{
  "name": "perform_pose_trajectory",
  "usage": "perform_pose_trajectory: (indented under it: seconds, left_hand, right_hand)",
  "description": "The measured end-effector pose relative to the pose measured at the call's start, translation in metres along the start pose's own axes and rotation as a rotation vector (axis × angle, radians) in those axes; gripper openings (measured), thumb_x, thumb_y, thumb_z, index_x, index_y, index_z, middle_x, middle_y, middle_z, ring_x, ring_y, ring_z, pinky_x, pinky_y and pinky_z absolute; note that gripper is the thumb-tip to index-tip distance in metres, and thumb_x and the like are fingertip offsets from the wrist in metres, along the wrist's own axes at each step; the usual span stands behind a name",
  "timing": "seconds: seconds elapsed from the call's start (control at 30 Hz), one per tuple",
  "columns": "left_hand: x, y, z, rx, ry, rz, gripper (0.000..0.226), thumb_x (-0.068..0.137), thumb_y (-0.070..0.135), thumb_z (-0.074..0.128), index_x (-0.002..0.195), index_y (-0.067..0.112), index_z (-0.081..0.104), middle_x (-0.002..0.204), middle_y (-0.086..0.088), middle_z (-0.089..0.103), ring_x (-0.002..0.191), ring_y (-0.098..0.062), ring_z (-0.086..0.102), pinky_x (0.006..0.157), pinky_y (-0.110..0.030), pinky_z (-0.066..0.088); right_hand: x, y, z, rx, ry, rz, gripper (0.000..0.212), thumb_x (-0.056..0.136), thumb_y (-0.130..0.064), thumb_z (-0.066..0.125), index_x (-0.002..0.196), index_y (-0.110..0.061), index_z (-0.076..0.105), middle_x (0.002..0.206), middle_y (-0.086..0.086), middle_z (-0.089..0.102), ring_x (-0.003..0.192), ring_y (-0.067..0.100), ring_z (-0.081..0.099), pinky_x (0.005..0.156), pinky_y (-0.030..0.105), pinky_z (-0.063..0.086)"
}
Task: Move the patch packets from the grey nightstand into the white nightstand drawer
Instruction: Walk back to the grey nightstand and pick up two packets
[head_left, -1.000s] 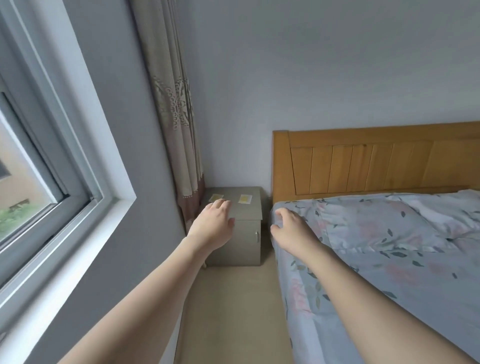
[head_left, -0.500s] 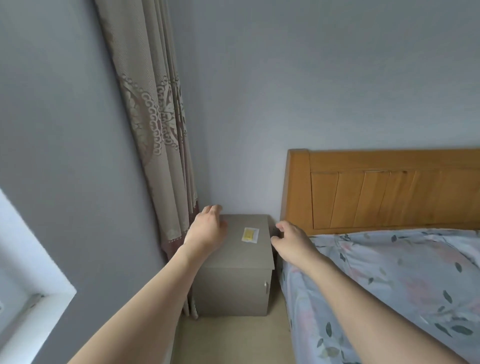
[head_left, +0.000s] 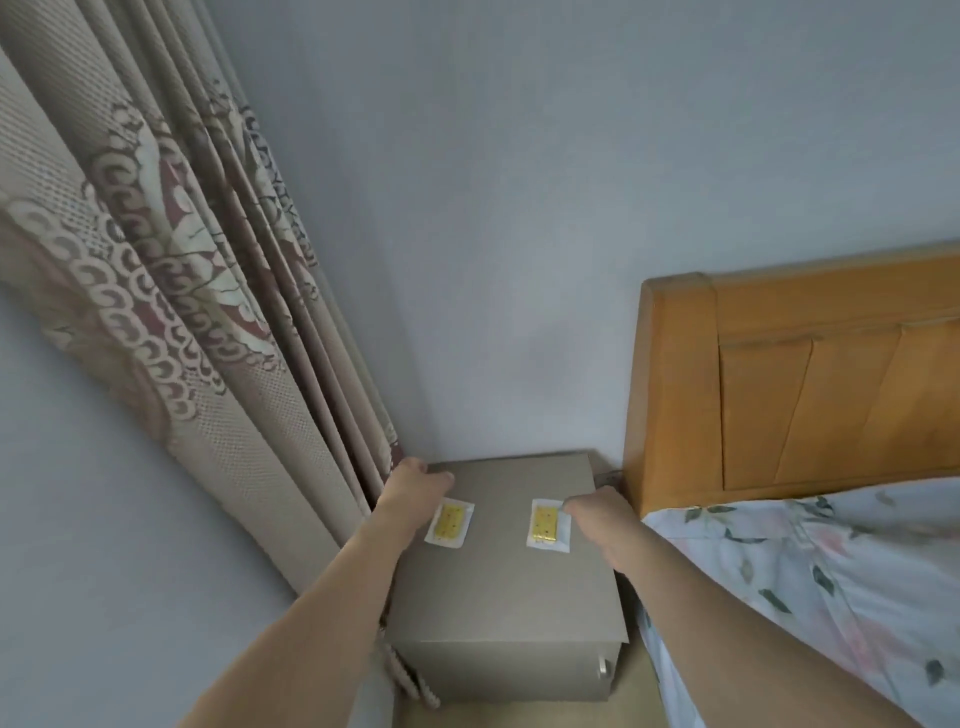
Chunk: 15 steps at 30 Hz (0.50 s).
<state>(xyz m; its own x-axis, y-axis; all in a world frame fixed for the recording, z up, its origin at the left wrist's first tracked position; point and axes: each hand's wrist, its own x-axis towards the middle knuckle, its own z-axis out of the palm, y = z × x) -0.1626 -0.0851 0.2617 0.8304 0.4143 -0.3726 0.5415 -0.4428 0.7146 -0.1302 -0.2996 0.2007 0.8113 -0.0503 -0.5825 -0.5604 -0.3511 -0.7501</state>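
Head view: a bedroom corner seen from above, with the grey nightstand (head_left: 506, 577) as the landmark.
Tabletop: the nightstand's flat grey top carries two patch packets, white with yellow centres, lying flat and well apart from each other.
Left packet (head_left: 450, 522): on the nightstand's left part, toward the back, just below the left hand.
Right packet (head_left: 546, 524): on the nightstand's right part, level with the other one.
Left hand (head_left: 413, 486): over the nightstand's back left corner, fingers curled downward; whether they touch the left packet's upper edge, I cannot tell.
Right hand (head_left: 602, 514): over the nightstand's right edge, fingers bent, fingertips at the right packet's upper right corner; whether they grip it cannot be told.
Nightstand front: a small metal handle (head_left: 601, 666) shows on the right side.
Curtain (head_left: 171, 291): beige, patterned with scrolls, hanging left of the nightstand and touching its side.
Wall (head_left: 493, 208): plain pale grey-blue, behind the nightstand.
Headboard (head_left: 779, 384): orange wood, right of the nightstand.
Bed (head_left: 831, 587): floral sheet, right of the nightstand.
Floor (head_left: 636, 696): beige, in front of the nightstand.
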Motion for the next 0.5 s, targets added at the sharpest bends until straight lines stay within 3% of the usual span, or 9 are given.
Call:
perform_pose_trajectory:
  seconds: [0.07, 0.17, 0.23, 0.33, 0.37, 0.43, 0.5]
  left_hand:
    - [0.044, -0.001, 0.003, -0.006, -0.013, -0.048, 0.060, 0.092, 0.026, 0.062, 0.144, 0.005, 0.040, 0.142, -0.012, 0.048, 0.128, -0.026, 0.048, 0.101, -0.029, 0.037]
    - [0.111, -0.015, 0.018, -0.014, -0.067, -0.150, 0.060, 0.092, 0.027, 0.063, 0.143, 0.006, 0.040, 0.138, -0.011, 0.049, 0.116, -0.025, 0.050, 0.088, -0.027, 0.038]
    - [0.162, -0.035, 0.035, -0.006, -0.094, -0.212, 0.051, 0.092, 0.023, 0.062, 0.137, 0.004, 0.044, 0.130, -0.010, 0.051, 0.104, -0.021, 0.049, 0.082, -0.026, 0.036]
    - [0.245, -0.078, 0.073, 0.027, -0.098, -0.299, 0.010, 0.090, 0.016, 0.063, 0.094, 0.010, 0.056, 0.098, -0.007, 0.057, 0.079, -0.018, 0.051, 0.066, -0.024, 0.038]
    - [0.273, -0.096, 0.088, 0.041, -0.101, -0.321, 0.012, 0.087, 0.017, 0.066, 0.090, 0.009, 0.057, 0.095, -0.008, 0.060, 0.076, -0.019, 0.054, 0.062, -0.024, 0.039]
    - [0.331, -0.145, 0.125, 0.051, -0.126, -0.381, 0.041, 0.075, 0.030, 0.074, 0.106, 0.006, 0.062, 0.104, -0.011, 0.066, 0.085, -0.023, 0.064, 0.060, -0.025, 0.048]
    - [0.383, -0.197, 0.165, 0.077, -0.097, -0.423, 0.079, 0.053, 0.048, 0.078, 0.119, 0.008, 0.061, 0.111, -0.010, 0.066, 0.098, -0.026, 0.066, 0.076, -0.034, 0.056]
  right_hand:
    - [0.039, -0.021, 0.012, 0.037, 0.016, 0.054, 0.026, 0.081, -0.014, 0.061, 0.103, 0.000, 0.061, 0.091, 0.015, 0.060, 0.077, 0.026, 0.056, 0.061, 0.027, 0.038]
    - [0.098, -0.039, 0.035, 0.059, 0.051, 0.184, 0.023, 0.080, -0.017, 0.061, 0.098, -0.003, 0.058, 0.082, 0.012, 0.055, 0.071, 0.024, 0.052, 0.065, 0.028, 0.040]
    - [0.148, -0.037, 0.055, 0.059, 0.093, 0.253, 0.031, 0.075, -0.020, 0.064, 0.101, -0.005, 0.057, 0.085, 0.011, 0.057, 0.078, 0.026, 0.057, 0.072, 0.031, 0.046]
    - [0.227, -0.008, 0.096, 0.008, 0.186, 0.367, 0.052, 0.069, -0.025, 0.066, 0.115, -0.007, 0.051, 0.108, 0.011, 0.056, 0.097, 0.028, 0.056, 0.083, 0.034, 0.051]
    - [0.252, 0.006, 0.110, -0.043, 0.212, 0.392, 0.053, 0.073, -0.025, 0.067, 0.120, -0.009, 0.048, 0.115, 0.011, 0.053, 0.101, 0.028, 0.053, 0.082, 0.032, 0.048]
    - [0.298, 0.036, 0.134, -0.139, 0.258, 0.423, 0.060, 0.075, -0.028, 0.069, 0.127, -0.009, 0.043, 0.122, 0.010, 0.049, 0.107, 0.028, 0.051, 0.080, 0.030, 0.046]
    - [0.335, 0.064, 0.149, -0.219, 0.314, 0.469, 0.071, 0.070, -0.034, 0.074, 0.128, -0.009, 0.041, 0.123, 0.011, 0.049, 0.111, 0.028, 0.052, 0.087, 0.033, 0.048]
